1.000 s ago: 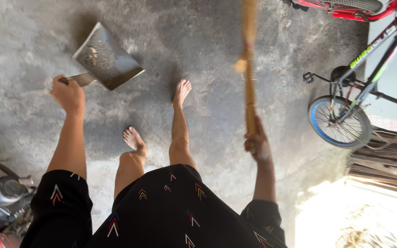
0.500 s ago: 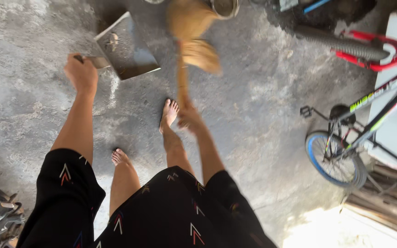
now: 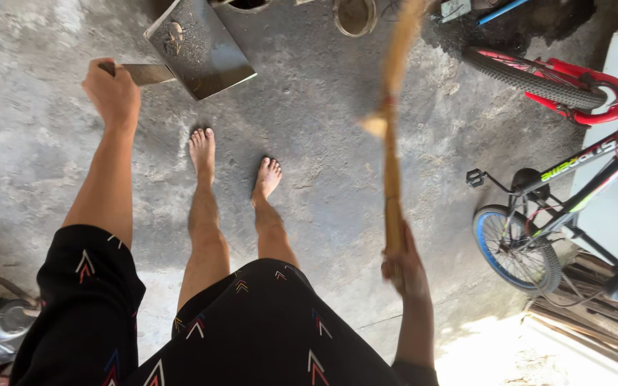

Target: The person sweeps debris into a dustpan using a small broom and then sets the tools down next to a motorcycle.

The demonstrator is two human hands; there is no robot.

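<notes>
- On the bare concrete floor [image 3: 337, 179], a barefoot person stands looking down, one tool in each hand.
- The left hand [image 3: 112, 93] is closed tight round the short flat handle of a metal dustpan [image 3: 198, 46], which is held out at the far left, its tray tilted and carrying a little grit and debris.
- The dustpan looks stiff and fairly light, but a tilt the wrong way would likely spill the load; the handle end, where it is held, seems the sensible place to grip.
- The right hand [image 3: 403, 266] is wrapped round the lower end of a long straw-coloured broom [image 3: 393, 150], blurred, reaching to the far edge.
- The broom seems light, with a rigid stick and soft bristles, best held on the stick.
- A round tin [image 3: 355, 14] sits at the far edge; a bicycle [image 3: 538, 214] stands at the right.
</notes>
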